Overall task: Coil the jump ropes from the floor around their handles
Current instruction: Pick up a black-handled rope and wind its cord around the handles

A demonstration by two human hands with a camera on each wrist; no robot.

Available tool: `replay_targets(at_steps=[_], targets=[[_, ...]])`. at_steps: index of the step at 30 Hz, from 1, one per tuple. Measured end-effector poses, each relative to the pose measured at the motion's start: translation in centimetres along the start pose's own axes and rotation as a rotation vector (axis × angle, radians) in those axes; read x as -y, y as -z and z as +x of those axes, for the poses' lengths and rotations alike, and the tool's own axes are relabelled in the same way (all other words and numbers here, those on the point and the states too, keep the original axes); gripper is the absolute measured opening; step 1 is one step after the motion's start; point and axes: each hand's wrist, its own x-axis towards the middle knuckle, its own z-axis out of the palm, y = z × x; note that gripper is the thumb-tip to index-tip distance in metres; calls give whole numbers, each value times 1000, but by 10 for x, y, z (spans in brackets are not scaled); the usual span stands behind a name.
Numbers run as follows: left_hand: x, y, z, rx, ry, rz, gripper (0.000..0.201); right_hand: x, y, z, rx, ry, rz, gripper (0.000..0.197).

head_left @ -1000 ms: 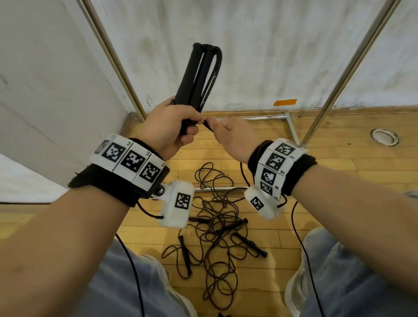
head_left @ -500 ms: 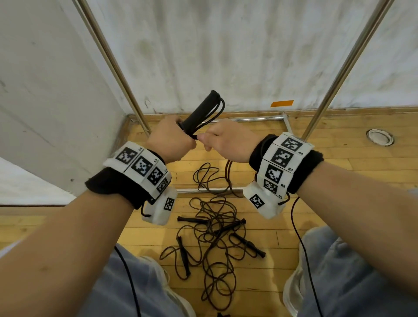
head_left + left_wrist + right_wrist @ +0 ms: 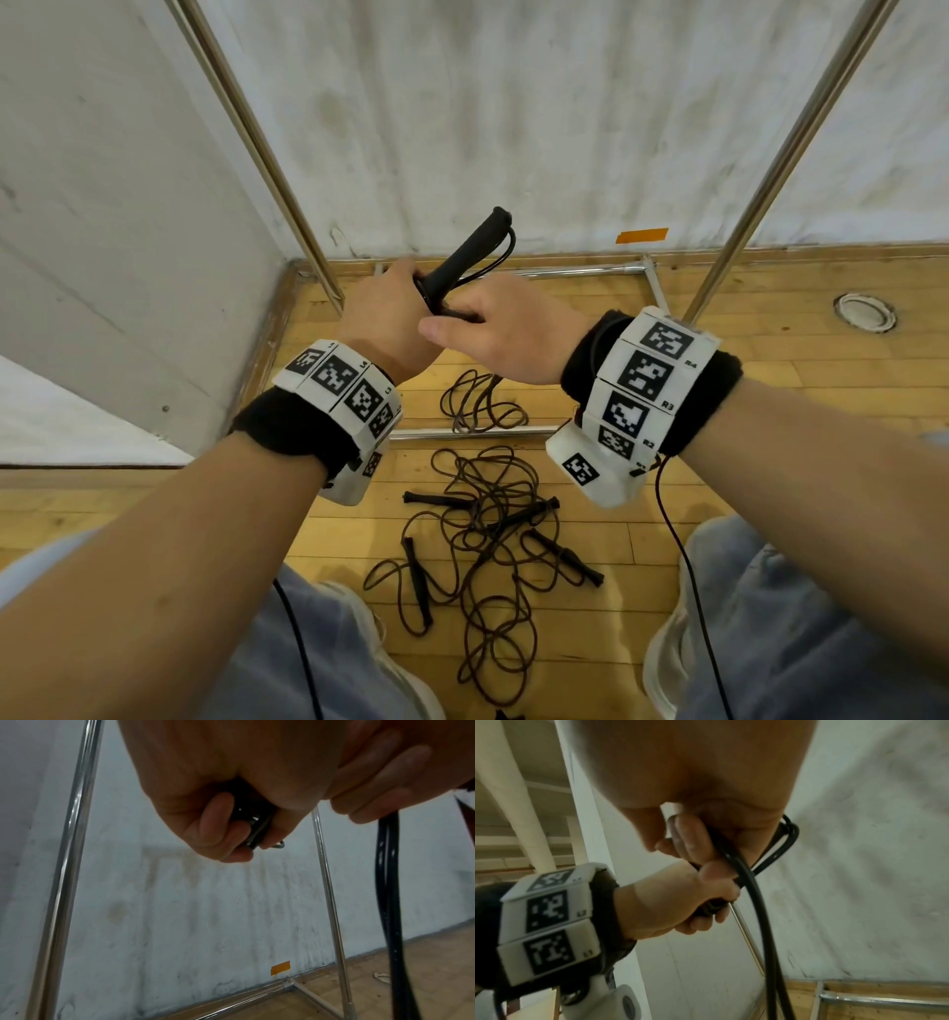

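the left hand (image 3: 387, 313) grips a black handle (image 3: 464, 257) raised above the floor; the right hand (image 3: 506, 334) pinches its rope (image 3: 754, 892), winding barely begun. more jump ropes (image 3: 482, 534) lie tangled on the floor (image 3: 770, 370), uncoiled.

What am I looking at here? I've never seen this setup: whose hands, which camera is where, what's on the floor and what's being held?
No machine: a person wears a head camera and one on each wrist band. The head view looks down at both hands; the other two look along each hand. The left hand grips the black handles of one jump rope. The right hand holds that rope's cord beside them, apparently winding it. On the wooden floor lies a tangle of ropes with black handles, inside a metal frame.
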Motion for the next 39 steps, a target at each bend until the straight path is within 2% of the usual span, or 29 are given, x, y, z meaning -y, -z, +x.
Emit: replay_targets(at_steps=[3, 6, 9, 12, 14, 16, 18, 23, 27, 31, 34, 36, 39], targets=[[4, -2, 2, 19, 16, 35, 27, -4, 9, -1, 13, -40, -141, 42], [6, -7, 4, 50, 24, 96, 32, -9, 14, 0, 90, -117, -329, 36], [13, -9, 10, 69, 45, 165, 35, -16, 17, 2, 150, -173, -465, 38], [24, -6, 15, 92, 110, 211, 37, -23, 18, 3, 158, -185, -366, 39], [27, -7, 14, 103, 102, 264, 34, -23, 18, 3, 98, -150, -276, 36], [24, -13, 9, 137, 60, 300, 29, -21, 18, 6, 18, -77, -288, 33], [17, -21, 3, 173, -48, 323, 25, -19, 22, 9, -67, -36, -361, 35], [5, -23, -8, 194, -298, 158, 18, -31, 43, 9, -241, -134, -468, 45], [1, -11, -12, 190, -426, 6, 23, -39, 61, 7, -199, -195, -214, 52], [-8, 4, -22, 138, -481, -155, 23, -41, 74, 0, -15, -222, 162, 47], [-15, 15, -27, 70, -436, -289, 29, -40, 64, 3, -40, -228, 280, 35], [-17, 19, -27, 30, -385, -374, 27, -38, 51, 6, -69, -240, 487, 27], [-21, 21, -25, -12, -264, -504, 25, -38, 31, 11, -73, -278, 571, 36]])
